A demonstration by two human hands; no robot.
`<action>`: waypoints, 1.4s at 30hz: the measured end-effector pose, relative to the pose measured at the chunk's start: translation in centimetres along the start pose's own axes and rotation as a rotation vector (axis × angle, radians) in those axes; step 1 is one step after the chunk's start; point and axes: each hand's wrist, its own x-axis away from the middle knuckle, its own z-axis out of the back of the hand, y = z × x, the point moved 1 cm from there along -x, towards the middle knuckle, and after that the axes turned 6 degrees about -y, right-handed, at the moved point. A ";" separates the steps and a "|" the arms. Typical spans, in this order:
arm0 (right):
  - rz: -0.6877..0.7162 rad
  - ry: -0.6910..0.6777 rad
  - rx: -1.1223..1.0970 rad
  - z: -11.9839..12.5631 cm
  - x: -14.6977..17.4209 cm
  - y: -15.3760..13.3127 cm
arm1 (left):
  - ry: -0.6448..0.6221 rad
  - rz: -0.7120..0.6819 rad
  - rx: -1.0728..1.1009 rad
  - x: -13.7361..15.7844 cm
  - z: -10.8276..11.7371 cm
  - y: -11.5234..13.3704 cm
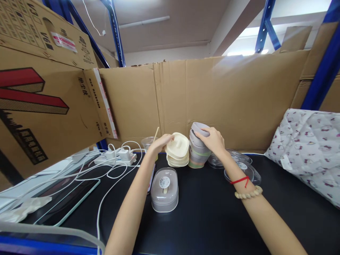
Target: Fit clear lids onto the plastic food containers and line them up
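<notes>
Lids (177,150): cream stack, far on my counter (212,216), against bowls.
Left hand (159,142): my fingers clasp the top lid.
Right hand (214,140): grips top of bowls (198,150).
Box (164,189): nearer me.

A black table (212,219) carries a lidded grey box (164,189), stacked trays (177,150), clear lids (243,168), white cables (111,166) and a tablet (66,202).

Counted in front of me: two stacks, one of cream lids (177,148), one of grey and green bowls (198,150). One closed grey box (164,189). Two clear covers (243,169). One tablet (66,202).
</notes>
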 end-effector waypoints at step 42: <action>0.403 0.159 -0.558 0.0 0.9 -2.6 | 0.104 -0.434 0.568 0.9 -4.1 1.3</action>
